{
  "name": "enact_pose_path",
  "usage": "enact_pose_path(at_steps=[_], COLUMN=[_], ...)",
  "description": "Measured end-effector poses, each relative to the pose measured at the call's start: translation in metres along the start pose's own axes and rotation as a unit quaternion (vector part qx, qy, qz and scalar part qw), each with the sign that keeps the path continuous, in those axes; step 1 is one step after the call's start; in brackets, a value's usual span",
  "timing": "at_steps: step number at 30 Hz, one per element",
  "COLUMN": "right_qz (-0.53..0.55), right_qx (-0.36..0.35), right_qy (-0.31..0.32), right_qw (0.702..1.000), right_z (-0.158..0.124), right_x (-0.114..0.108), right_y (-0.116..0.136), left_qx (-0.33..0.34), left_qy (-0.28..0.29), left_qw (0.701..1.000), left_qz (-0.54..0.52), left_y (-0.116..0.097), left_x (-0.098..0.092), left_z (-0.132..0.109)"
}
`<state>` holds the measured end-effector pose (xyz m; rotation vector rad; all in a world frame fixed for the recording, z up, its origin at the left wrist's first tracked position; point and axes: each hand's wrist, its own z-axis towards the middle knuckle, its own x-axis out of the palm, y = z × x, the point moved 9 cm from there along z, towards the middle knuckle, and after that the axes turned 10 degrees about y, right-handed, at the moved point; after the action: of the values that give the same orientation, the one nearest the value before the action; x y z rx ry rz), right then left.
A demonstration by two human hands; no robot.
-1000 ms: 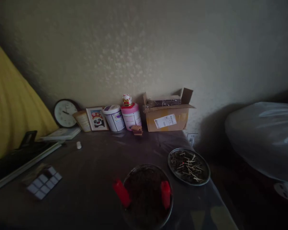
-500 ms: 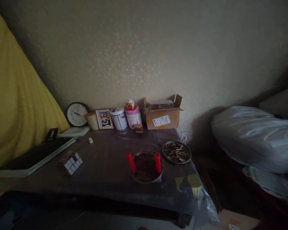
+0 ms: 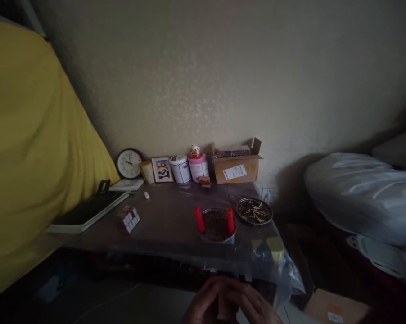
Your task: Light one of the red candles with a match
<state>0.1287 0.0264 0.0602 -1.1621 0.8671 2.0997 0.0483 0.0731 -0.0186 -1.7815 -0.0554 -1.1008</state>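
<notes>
Both hands are together at the bottom middle, in front of the table edge, dim and partly cut off by the frame. My left hand (image 3: 202,302) has its fingers curled inward. Opposite it, my right hand (image 3: 252,302) bends its fingers toward the same spot. A narrow brownish shape shows between them, too dark to name. Beyond the hands, a round metal bowl (image 3: 218,242) of dark material stands on the table. Two red candles rise from it, a left candle (image 3: 199,219) leaning slightly and a right candle (image 3: 230,220) nearly upright.
A plate of matchsticks (image 3: 254,211) lies right of the bowl. Left are a puzzle cube (image 3: 128,219) and a large book (image 3: 88,213). Along the wall stand a clock (image 3: 129,164), a panda picture (image 3: 163,170), two tins and a cardboard box (image 3: 238,171). Plastic bags (image 3: 361,193) bulge at right.
Both hands have come up into view at the bottom, fingers together; before, only a sliver showed there. The scene has shifted right in view as the head turned left.
</notes>
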Motion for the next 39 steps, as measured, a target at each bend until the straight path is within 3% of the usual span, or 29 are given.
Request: enact_pose_path(at_steps=[7,13,21,31,39], right_qz=[0.000,0.022,0.012,0.011,0.101], right_qx=[-0.005,0.019,0.041,0.090,0.047], right_qy=[-0.044,-0.011,-0.029,-0.033,-0.025], right_qw=[0.999,1.000,0.999,0.995,0.994], right_z=[0.002,0.007,0.009,0.011,0.014], right_x=[-0.009,-0.006,-0.009,-0.005,-0.016], right_y=[0.012,0.015,0.017,0.010,0.009], left_qx=[-0.001,0.037,0.050,0.039,0.027], left_qy=[0.037,0.045,0.030,0.061,0.049], left_qw=[0.990,0.991,0.991,0.988,0.989], left_qz=[-0.133,-0.121,-0.122,-0.139,-0.140], left_y=[0.006,-0.004,-0.002,-0.002,-0.003], left_x=[0.010,0.018,0.014,0.025,0.018], left_z=[-0.005,-0.009,-0.009,-0.010,-0.011])
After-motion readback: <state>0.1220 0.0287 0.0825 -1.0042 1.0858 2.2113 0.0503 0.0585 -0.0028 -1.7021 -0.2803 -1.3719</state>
